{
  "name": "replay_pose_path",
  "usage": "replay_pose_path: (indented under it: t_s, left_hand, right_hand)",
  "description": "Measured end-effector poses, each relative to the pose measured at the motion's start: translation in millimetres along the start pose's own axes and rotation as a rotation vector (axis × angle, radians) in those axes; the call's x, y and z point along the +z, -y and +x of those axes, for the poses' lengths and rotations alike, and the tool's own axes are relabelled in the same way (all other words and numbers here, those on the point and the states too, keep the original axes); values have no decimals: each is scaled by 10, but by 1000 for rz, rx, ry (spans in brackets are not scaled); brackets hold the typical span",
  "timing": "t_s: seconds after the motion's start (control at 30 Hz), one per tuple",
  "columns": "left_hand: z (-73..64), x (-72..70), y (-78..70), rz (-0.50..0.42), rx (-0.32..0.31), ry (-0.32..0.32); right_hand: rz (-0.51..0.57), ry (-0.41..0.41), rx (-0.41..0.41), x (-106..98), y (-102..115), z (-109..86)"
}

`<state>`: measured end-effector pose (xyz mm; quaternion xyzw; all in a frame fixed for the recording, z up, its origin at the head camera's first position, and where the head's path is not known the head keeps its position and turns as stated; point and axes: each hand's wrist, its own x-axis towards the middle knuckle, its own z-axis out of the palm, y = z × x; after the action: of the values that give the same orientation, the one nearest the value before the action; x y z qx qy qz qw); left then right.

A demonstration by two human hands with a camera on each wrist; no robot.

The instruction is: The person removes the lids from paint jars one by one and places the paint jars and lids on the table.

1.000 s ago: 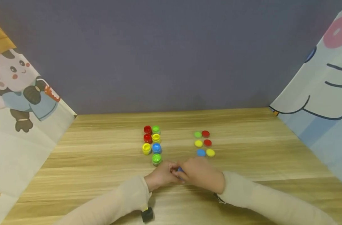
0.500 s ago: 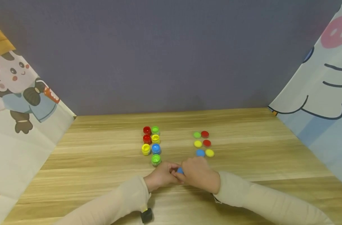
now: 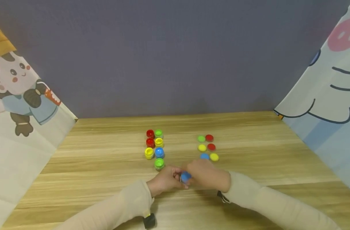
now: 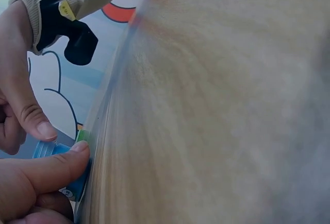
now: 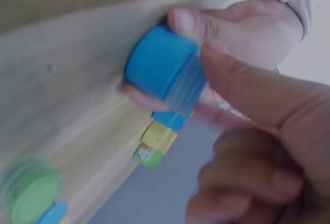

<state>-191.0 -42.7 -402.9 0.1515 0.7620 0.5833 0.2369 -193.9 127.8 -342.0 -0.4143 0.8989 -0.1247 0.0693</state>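
A small blue jar (image 5: 160, 64) with a clear ridged rim is held above the table at the front middle. My left hand (image 3: 167, 179) grips its blue body between thumb and fingers, as the left wrist view shows too. From the other side, my right hand (image 3: 207, 174) pinches at the ridged rim. Its thumb (image 5: 258, 87) lies right at that edge, and the fingers behind are curled and partly blurred. Just beyond the left hand stands a green jar (image 3: 159, 163).
Behind that jar, two columns hold a blue jar (image 3: 159, 152), yellow jars (image 3: 149, 153), red jars (image 3: 150, 142) and another green one. To the right lie flat discs: blue (image 3: 204, 156), yellow (image 3: 214, 157), red (image 3: 211, 147) and green (image 3: 201, 138). A grey wall (image 3: 175, 64) closes the back.
The right hand has turned slightly about the blue jar, so more of the jar's blue shows between the hands. The left hand keeps its grip in nearly the same place.
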Motion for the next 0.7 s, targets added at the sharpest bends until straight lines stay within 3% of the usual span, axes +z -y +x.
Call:
replay_pose_path:
  t_s: [0.13, 0.23, 0.4, 0.53, 0.63, 0.7]
  left_hand:
    - [10, 24, -5, 26, -4, -18]
    - [15, 30, -5, 27, -7, -23]
    - [4, 11, -10, -1, -23, -10]
    - [7, 2, -17, -5, -31, -5]
    - [15, 5, -12, -7, -33, -5]
    - [21, 7, -5, -15, -31, -4]
  right_hand:
    - [34, 13, -143, 14, -35, 9]
    - [47, 40, -157, 11, -44, 10]
    - [31, -10, -50, -4, -30, 4]
    - [-142, -101, 80, 27, 13, -3]
    - [-240, -104, 163, 63, 48, 5]
    - [-241, -88, 207, 79, 67, 16]
